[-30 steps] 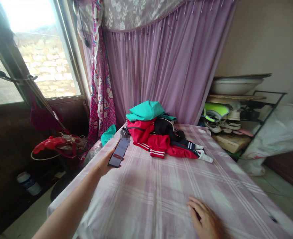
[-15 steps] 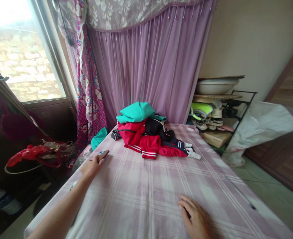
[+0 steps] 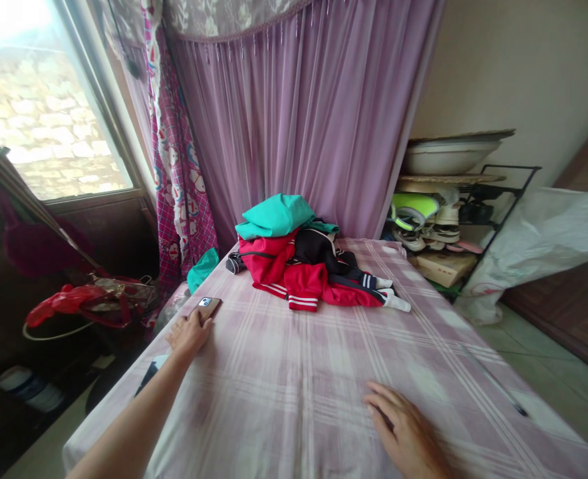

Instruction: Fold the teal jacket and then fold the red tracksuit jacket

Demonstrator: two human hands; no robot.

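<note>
My left hand [image 3: 190, 331] rests at the left edge of the plaid-covered surface, fingers spread. Just beyond its fingertips lies a phone [image 3: 213, 306], camera side up; the thumb is at its near edge, and I cannot tell whether they touch. My right hand [image 3: 401, 426] is low over the cloth at the near right, fingers slightly bent and apart, with nothing in it. Farther back sits a pile of clothes: a red garment [image 3: 306, 279] with white-striped cuffs, a black garment [image 3: 314, 246] and a folded turquoise cloth [image 3: 277, 216] on top.
The plaid cloth [image 3: 284, 372] covers the surface. A thin dark-tipped rod [image 3: 496, 382] lies along its right side. Beyond that edge stand a shoe rack [image 3: 516, 193] and a white sack [image 3: 548, 239]. Purple curtains [image 3: 294, 120] hang behind. A dark flat item [image 3: 147, 379] lies by my left forearm.
My left hand has slid off the phone, which now shows more fully on the cloth. My right hand stays nearly in place. The whole view has shifted slightly.
</note>
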